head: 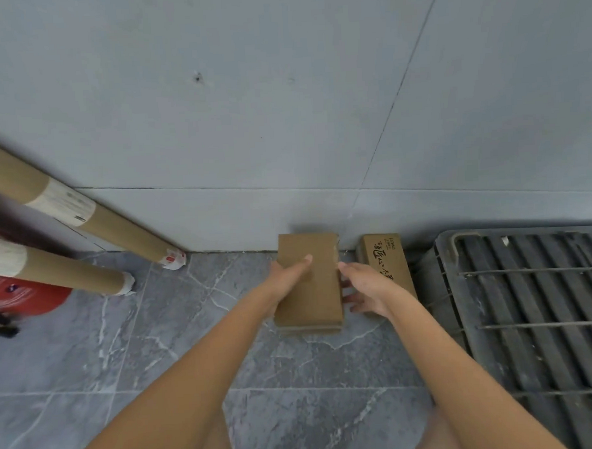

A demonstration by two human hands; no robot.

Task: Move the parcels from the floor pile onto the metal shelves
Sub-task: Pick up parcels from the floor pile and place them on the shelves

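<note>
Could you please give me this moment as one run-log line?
left hand: holds plain box | right hand: open at its right edge | printed box: on floor by wall

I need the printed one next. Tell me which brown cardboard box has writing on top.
The brown cardboard box beside the black slatted pallet; the held box is plain.
</note>
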